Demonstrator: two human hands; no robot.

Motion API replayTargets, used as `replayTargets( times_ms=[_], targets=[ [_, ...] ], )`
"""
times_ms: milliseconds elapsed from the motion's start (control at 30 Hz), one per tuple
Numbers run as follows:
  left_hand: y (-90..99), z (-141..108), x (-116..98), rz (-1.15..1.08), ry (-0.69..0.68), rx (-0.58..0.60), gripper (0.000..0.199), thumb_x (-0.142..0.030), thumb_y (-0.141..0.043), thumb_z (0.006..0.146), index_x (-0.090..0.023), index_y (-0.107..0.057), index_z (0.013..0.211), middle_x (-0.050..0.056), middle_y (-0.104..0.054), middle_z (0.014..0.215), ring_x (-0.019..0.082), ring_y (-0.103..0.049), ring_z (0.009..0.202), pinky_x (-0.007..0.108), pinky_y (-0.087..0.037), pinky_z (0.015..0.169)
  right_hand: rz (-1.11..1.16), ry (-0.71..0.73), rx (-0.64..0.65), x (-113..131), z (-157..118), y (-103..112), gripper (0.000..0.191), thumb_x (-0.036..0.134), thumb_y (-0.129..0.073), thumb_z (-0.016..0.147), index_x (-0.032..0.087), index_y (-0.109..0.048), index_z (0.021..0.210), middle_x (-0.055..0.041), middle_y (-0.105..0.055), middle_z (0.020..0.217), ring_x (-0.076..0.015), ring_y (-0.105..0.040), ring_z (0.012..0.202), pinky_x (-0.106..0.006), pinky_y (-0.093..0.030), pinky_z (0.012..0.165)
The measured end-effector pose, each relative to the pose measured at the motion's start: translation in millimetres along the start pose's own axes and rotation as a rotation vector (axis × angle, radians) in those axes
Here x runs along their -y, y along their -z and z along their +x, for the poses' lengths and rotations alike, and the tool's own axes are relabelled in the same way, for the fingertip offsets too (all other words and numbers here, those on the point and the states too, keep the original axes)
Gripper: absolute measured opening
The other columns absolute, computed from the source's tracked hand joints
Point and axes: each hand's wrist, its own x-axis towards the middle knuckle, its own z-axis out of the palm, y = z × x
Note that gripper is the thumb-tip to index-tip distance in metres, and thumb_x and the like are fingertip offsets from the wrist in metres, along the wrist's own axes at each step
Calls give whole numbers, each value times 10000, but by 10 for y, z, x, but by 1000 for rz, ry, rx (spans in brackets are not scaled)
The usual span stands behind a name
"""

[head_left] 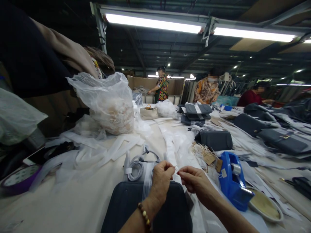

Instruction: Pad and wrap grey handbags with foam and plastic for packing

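A dark handbag (126, 204) lies on the table in front of me, its upper part wrapped in white paper and clear film. Coiled beside its top edge is a plastic-wrapped strap (135, 171). Above the bag, my left hand (159, 181) is closed in a pinch on a thin string (176, 168). Thumb and forefinger of my right hand (198, 183) pinch the same string from the other side, a short gap away. Whatever hangs below the string is hidden or too small to tell.
To the right stand a blue tape dispenser (233, 184), a pile of stringed brown tags (209, 157) and an oval dish (264, 204). More dark bags (215, 139) lie further back. A full plastic bag (109, 106) and purple tape roll (20, 181) are left. Several people work beyond.
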Motion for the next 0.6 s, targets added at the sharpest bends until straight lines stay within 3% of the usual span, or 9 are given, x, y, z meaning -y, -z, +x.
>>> replayTargets(
  times_ms=[233, 400, 533, 600],
  targets=[
    [65, 183, 114, -45, 40, 19, 85, -220, -536, 643, -185, -513, 569, -71, -415, 463, 79, -346, 451, 215, -280, 490, -58, -68, -30, 54, 346, -111, 198, 356, -602, 593, 185, -532, 664, 103, -360, 377, -42, -208, 358, -224, -83, 407],
    [128, 337, 159, -24, 44, 17, 92, -182, -569, 639, -179, -537, 553, -60, -427, 473, 96, -376, 484, 228, -286, 507, -173, -36, -44, 38, 574, -115, 217, 385, -599, 595, 178, -536, 586, 74, -391, 397, -58, -285, 393, -225, -148, 423],
    [289, 623, 322, -27, 66, -51, 104, -76, -598, 669, -161, -566, 618, -21, -515, 679, 120, -484, 690, 228, -370, 645, -270, -67, -30, 98, 804, -16, 191, 366, -542, 647, 181, -520, 605, 68, -409, 400, -60, -276, 370, -230, -147, 417],
    [367, 809, 448, -77, 118, -3, 29, -141, -615, 757, -149, -589, 768, 8, -563, 842, 136, -527, 790, 270, -431, 713, -346, -62, -49, 129, 976, 19, 175, 335, -498, 710, 183, -504, 624, 74, -407, 416, -60, -280, 368, -228, -164, 414]
  ],
)
